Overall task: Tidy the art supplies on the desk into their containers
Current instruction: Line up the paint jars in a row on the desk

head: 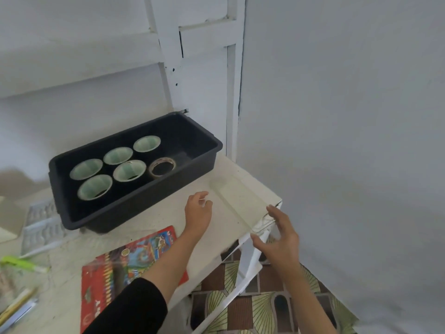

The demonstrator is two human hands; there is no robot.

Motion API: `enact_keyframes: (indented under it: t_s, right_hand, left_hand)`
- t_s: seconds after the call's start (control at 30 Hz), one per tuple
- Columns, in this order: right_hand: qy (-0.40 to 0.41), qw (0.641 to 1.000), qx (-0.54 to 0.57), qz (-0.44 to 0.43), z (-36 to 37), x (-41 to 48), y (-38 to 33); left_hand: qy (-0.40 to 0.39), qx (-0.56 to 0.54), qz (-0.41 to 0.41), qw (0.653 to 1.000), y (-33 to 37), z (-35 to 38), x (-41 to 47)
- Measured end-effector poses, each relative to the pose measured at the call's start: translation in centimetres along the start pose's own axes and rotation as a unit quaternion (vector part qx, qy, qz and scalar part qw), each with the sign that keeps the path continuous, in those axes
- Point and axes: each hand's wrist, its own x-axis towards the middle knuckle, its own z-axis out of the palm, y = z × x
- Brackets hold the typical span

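A black plastic tray (197,160) stands at the back of the white desk (168,220). It holds several tape rolls with pale green cores (130,170) and one clear tape roll (161,167). A see-through plastic case (238,201) lies on the desk's right corner, faint against the top. My left hand (198,209) has its fingers curled at the case's left rim and seems to pinch it. My right hand (277,237) is spread, its fingertips at the case's near right corner over the desk edge.
A red coloured-pencil box (125,268) lies under my left forearm. At the left are a clear blister pack (43,222), a green marker (16,262) and pencils (16,307). The wall is close behind, and a patterned floor (265,307) lies below the desk's right edge.
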Motion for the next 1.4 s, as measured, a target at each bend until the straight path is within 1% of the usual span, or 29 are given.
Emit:
enact_keyframes:
  t_s: [0.07, 0.1, 0.13, 0.2, 0.23, 0.27, 0.3, 0.37, 0.43, 0.47, 0.5, 0.53, 0.6, 0.63, 0.67, 0.73, 0.83, 0.97, 1.1, 1.17, 1.23, 1.33, 1.4]
  right_hand:
    - [-0.016, 0.999, 0.049, -0.003, -1.4, 0.0, -0.5]
    - [-0.029, 0.997, 0.072, -0.001, -1.9, -0.1, -0.8]
    - [-0.044, 0.995, 0.09, -0.002, -2.5, -0.1, -1.1]
    - [-0.073, 0.991, 0.111, -0.007, -3.5, 0.0, -1.4]
    - [-0.083, 0.989, 0.121, -0.009, -4.0, 0.1, -1.5]
    - [-0.085, 0.987, 0.136, -0.009, -4.5, 0.1, -1.5]
    - [-0.083, 0.985, 0.154, -0.009, -4.9, 0.2, -1.7]
    - [-0.064, 0.98, 0.186, -0.008, -5.5, 0.2, -2.0]
    - [-0.034, 0.976, 0.216, -0.006, -5.9, 0.2, -2.4]
    - [-0.02, 0.973, 0.229, -0.005, -6.0, 0.2, -2.6]
    - [-0.008, 0.972, 0.235, -0.005, -6.1, 0.2, -2.7]
    - [0.001, 0.972, 0.236, -0.006, -6.1, 0.3, -2.7]
    - [0.017, 0.971, 0.237, 0.005, -6.1, 0.5, -2.9]
    - [0.024, 0.971, 0.237, 0.012, -6.1, 0.6, -3.1]
    - [0.03, 0.971, 0.237, 0.018, -6.0, 0.8, -3.4]
    - [0.032, 0.971, 0.236, 0.023, -5.6, 1.3, -4.0]
    - [0.007, 0.975, 0.219, 0.024, -4.3, 1.9, -5.4]
    - [-0.045, 0.982, 0.185, 0.011, -0.8, 1.8, -7.8]
    - [-0.099, 0.98, 0.173, 0.004, 3.5, -0.1, -10.4]
    - [-0.118, 0.978, 0.171, -0.004, 5.1, -1.1, -11.3]
    - [-0.144, 0.975, 0.17, -0.007, 7.3, -2.7, -12.2]
    - [-0.195, 0.972, 0.127, -0.014, 11.3, -6.1, -13.5]
    - [-0.229, 0.97, 0.076, -0.037, 14.3, -9.0, -14.3]
  left_hand:
    - [-0.01, -0.113, -0.067, 0.991, 1.4, 1.0, 0.6]
    - [-0.018, -0.194, -0.112, 0.974, 2.2, 1.3, 0.9]
    - [-0.033, -0.278, -0.161, 0.946, 3.2, 1.4, 1.2]
    - [-0.092, -0.435, -0.238, 0.863, 4.8, 1.1, 1.8]
    - [-0.119, -0.481, -0.259, 0.829, 5.5, 0.8, 2.0]
    - [-0.138, -0.496, -0.262, 0.816, 6.0, 0.5, 2.0]
    - [-0.151, -0.49, -0.251, 0.821, 6.4, 0.1, 2.1]
    - [-0.181, -0.452, -0.211, 0.848, 7.1, -0.4, 1.9]
    - [-0.212, -0.442, -0.18, 0.853, 7.5, -0.8, 1.6]
    - [-0.218, -0.441, -0.166, 0.855, 7.8, -1.0, 1.4]
    - [-0.215, -0.429, -0.149, 0.865, 8.0, -1.4, 1.0]
    - [-0.199, -0.4, -0.126, 0.886, 8.1, -1.7, 0.7]
    - [-0.144, -0.309, -0.068, 0.938, 8.0, -2.4, -0.1]
    - [-0.117, -0.267, -0.04, 0.956, 7.8, -2.9, -0.5]
    - [-0.095, -0.233, -0.017, 0.968, 7.6, -3.4, -1.0]
    - [-0.049, -0.19, 0.021, 0.98, 7.1, -4.9, -1.9]
    - [0.023, -0.151, 0.059, 0.987, 6.4, -7.7, -3.5]
    - [0.096, -0.125, 0.072, 0.985, 5.1, -12.0, -5.6]
    - [0.15, -0.13, 0.056, 0.978, 3.1, -17.3, -8.0]
    - [0.158, -0.137, 0.044, 0.977, 2.1, -19.6, -9.1]
    - [0.183, -0.143, 0.035, 0.972, 0.2, -22.5, -10.7]
    - [0.237, -0.127, 0.016, 0.963, -3.3, -27.0, -13.9]
    - [0.269, -0.106, -0.001, 0.957, -5.7, -30.0, -16.5]
